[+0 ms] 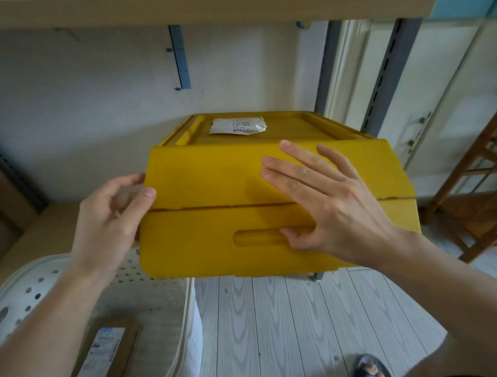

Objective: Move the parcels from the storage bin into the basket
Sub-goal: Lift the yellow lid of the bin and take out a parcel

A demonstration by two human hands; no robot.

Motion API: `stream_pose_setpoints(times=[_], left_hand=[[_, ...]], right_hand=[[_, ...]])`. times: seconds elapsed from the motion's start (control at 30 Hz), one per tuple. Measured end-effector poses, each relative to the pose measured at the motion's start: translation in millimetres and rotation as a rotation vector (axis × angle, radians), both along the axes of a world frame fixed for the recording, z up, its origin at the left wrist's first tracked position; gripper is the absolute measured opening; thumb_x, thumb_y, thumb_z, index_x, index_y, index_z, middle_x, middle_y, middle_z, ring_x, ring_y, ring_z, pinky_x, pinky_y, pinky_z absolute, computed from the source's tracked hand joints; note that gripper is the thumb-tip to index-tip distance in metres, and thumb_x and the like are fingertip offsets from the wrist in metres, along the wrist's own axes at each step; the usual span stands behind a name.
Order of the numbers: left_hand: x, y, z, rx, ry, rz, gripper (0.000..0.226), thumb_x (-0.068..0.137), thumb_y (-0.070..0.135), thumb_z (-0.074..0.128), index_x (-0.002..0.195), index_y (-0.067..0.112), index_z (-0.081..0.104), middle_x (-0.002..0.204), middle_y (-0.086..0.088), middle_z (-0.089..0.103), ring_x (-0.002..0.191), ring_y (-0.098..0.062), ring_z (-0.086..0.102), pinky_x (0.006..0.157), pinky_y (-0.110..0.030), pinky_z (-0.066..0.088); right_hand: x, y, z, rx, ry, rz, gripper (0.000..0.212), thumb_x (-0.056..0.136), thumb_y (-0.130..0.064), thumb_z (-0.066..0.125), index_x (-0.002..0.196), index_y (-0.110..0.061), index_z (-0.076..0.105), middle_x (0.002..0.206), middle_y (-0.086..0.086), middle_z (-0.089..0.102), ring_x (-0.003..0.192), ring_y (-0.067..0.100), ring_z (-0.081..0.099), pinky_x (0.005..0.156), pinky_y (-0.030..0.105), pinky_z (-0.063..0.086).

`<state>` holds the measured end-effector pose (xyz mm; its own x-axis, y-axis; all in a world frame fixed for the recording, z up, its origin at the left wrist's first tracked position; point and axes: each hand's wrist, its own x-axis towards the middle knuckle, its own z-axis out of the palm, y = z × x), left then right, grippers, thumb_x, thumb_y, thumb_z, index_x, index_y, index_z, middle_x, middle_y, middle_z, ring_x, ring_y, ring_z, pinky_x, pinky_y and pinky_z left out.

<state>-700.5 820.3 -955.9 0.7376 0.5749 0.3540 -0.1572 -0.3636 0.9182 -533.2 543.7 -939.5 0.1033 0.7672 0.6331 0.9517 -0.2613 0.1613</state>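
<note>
the yellow storage bin (214, 219) is sitting on a shelf with its front flap closed, a white label (237, 126) lying on its lid. the left hand (110, 215) is gripping the bin's left edge, thumb on the front. the right hand (325, 201) is lying flat on the front, fingers spread, holding nothing. below the bin's left corner, the white perforated basket (167, 308) is holding 1 brown parcel (106, 357)

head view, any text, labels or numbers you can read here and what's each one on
White paper label on top of the yellow storage bin: dark handwritten characters, too distorted to read.
Shipping label on the brown parcel in the white basket: printed lines and a bolder heading, too blurred to read.
Blue strip on the wall: small marks like scale numbers, too small to read.
Nothing else bears text.
</note>
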Motion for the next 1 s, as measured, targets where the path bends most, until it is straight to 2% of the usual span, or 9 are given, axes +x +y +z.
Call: stream_pose_setpoints(times=[0.1, 0.17, 0.37, 0.47, 0.57, 0.63, 0.77, 0.87, 1.0], left_hand=[[-8, 10, -1, -0.166, 0.029, -0.187, 0.064, 0.061, 0.066, 0.085, 0.108, 0.024, 0.077, 0.104, -0.001, 0.077, 0.093, -0.015, 0.074, 0.073, -0.029, 0.063], [-11, 15, -1, -0.190, -0.006, -0.216, 0.070, 0.048, 0.065, 0.093, 0.103, 0.024, 0.080, 0.106, -0.006, 0.078, 0.096, -0.017, 0.074, 0.076, -0.027, 0.062], [-12, 10, 2, -0.139, -0.076, -0.119, 0.066, 0.045, 0.064, 0.094, 0.096, 0.025, 0.079, 0.100, -0.001, 0.078, 0.094, -0.014, 0.073, 0.080, -0.023, 0.061], [-12, 12, 1, -0.213, -0.142, -0.135, 0.044, 0.073, 0.066, 0.077, 0.093, 0.026, 0.079, 0.095, 0.002, 0.076, 0.088, -0.014, 0.072, 0.073, -0.026, 0.061], [-7, 20, -9, -0.319, -0.070, 0.021, 0.032, 0.106, 0.023, 0.045, 0.099, 0.025, 0.076, 0.100, -0.003, 0.076, 0.087, -0.016, 0.072, 0.075, -0.035, 0.058], [-6, 21, -17, -0.215, 0.140, -0.003, 0.034, 0.099, 0.003, 0.049, 0.115, 0.025, 0.069, 0.111, -0.002, 0.076, 0.097, -0.016, 0.073, 0.082, -0.037, 0.056], [-1, 10, -33, -0.129, 0.409, -0.223, 0.036, 0.093, 0.006, 0.069, 0.125, 0.020, 0.064, 0.116, 0.005, 0.076, 0.105, -0.011, 0.072, 0.091, -0.037, 0.056], [10, 6, -42, 0.124, 0.457, -0.046, 0.020, 0.097, 0.006, 0.063, 0.111, 0.019, 0.067, 0.099, 0.009, 0.077, 0.093, -0.005, 0.072, 0.071, -0.019, 0.050], [15, 7, -47, 0.278, 0.511, 0.037, 0.012, 0.097, 0.009, 0.061, 0.105, 0.017, 0.067, 0.093, 0.005, 0.072, 0.088, -0.015, 0.067, 0.067, -0.031, 0.044]], right_hand=[[3, 1, 1, 0.023, 0.019, 0.000, 0.068, 0.083, -0.034, 0.076, 0.145, -0.011, 0.056, 0.152, 0.005, 0.052, 0.147, 0.027, 0.041, 0.114, 0.054, 0.039], [6, 3, 0, 0.031, 0.041, -0.001, 0.065, 0.084, -0.034, 0.076, 0.142, -0.011, 0.059, 0.149, 0.005, 0.056, 0.144, 0.025, 0.047, 0.111, 0.051, 0.044], [7, 7, 2, 0.063, 0.019, -0.013, 0.059, 0.082, -0.029, 0.081, 0.135, -0.011, 0.066, 0.138, 0.005, 0.066, 0.129, 0.024, 0.061, 0.099, 0.047, 0.053], [7, 9, 5, 0.087, -0.003, -0.020, 0.058, 0.080, -0.027, 0.083, 0.134, -0.011, 0.067, 0.135, 0.005, 0.067, 0.126, 0.024, 0.063, 0.097, 0.046, 0.055], [8, 9, 8, 0.097, -0.018, -0.022, 0.058, 0.080, -0.026, 0.083, 0.133, -0.011, 0.067, 0.133, 0.005, 0.069, 0.124, 0.024, 0.065, 0.095, 0.046, 0.056], [9, 10, 10, 0.099, -0.026, -0.024, 0.057, 0.081, -0.026, 0.081, 0.133, -0.011, 0.067, 0.132, 0.005, 0.069, 0.124, 0.023, 0.065, 0.094, 0.046, 0.057], [13, 12, 14, 0.117, -0.070, -0.018, 0.054, 0.081, -0.024, 0.082, 0.132, -0.010, 0.068, 0.129, 0.005, 0.071, 0.120, 0.022, 0.068, 0.092, 0.043, 0.059], [18, 14, 21, 0.116, -0.105, -0.014, 0.053, 0.081, -0.023, 0.082, 0.131, -0.010, 0.068, 0.126, 0.004, 0.073, 0.115, 0.021, 0.070, 0.088, 0.039, 0.061], [26, 16, 36, 0.074, -0.172, -0.026, 0.052, 0.079, -0.023, 0.083, 0.128, -0.011, 0.070, 0.115, 0.003, 0.076, 0.097, 0.023, 0.075, 0.068, 0.033, 0.059]])
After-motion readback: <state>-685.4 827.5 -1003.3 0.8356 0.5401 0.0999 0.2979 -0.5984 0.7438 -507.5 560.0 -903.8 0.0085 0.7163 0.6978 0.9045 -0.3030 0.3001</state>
